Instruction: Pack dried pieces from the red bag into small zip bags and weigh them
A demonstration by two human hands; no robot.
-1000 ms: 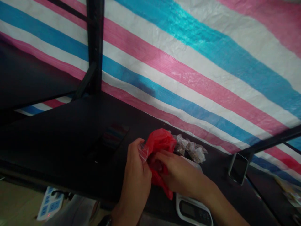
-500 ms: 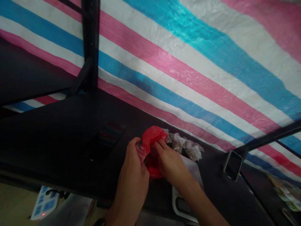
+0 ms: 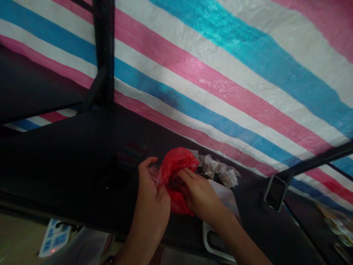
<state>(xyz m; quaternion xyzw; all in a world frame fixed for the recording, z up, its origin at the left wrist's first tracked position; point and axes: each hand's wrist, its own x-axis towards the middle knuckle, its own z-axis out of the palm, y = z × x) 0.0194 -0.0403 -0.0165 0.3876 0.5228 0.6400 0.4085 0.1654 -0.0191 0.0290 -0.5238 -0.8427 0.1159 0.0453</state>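
A red plastic bag [image 3: 179,158] stands with its mouth gaping between my hands on the black tabletop. My left hand [image 3: 151,198] is at its left side, curled around a small clear zip bag [image 3: 154,173] beside the red rim. Reaching into the mouth, my right hand [image 3: 197,191] has its fingers bent together over dark contents [image 3: 175,182]; what they pinch is hidden. Behind the right hand, several filled small zip bags [image 3: 210,166] lie in a row. Under my right forearm sits a white kitchen scale [image 3: 208,241], partly covered.
A phone [image 3: 275,193] leans by a black frame bar at the right. Striped sheeting [image 3: 206,81] hangs behind the black table [image 3: 91,147]. A power strip [image 3: 56,235] with a red light is below the front edge at left. Blurred packets [image 3: 338,222] lie far right.
My left hand has shifted slightly left with the clear zip bag, and the red bag's mouth has opened wider. My right hand remains inside it, its fingers now over the dark contents.
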